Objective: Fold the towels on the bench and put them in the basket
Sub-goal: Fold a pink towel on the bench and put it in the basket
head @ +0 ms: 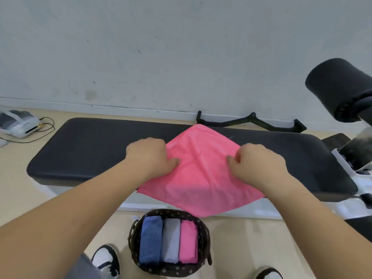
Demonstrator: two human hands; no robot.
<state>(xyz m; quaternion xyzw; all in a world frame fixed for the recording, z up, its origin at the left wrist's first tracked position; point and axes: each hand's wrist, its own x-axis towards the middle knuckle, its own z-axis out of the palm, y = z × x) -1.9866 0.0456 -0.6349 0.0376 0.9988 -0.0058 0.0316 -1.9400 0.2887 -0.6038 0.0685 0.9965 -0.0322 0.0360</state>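
A pink towel [201, 174] lies spread like a diamond across the black padded bench [90, 150], its near corner hanging over the front edge. My left hand [151, 156] grips the towel's left side with curled fingers. My right hand [257, 164] pinches the towel's right side. On the floor in front of the bench stands a dark woven basket [205, 238]. Inside it lie a folded blue towel [151, 240], a folded grey towel [171, 240] and a folded pink towel [188, 241], side by side.
A black cable-machine handle [251, 122] lies on the floor behind the bench by the wall. A black foam roller pad [338, 87] rises at the right. A white device with a cord [20, 123] sits on the floor at left. My shoes [106, 258] flank the basket.
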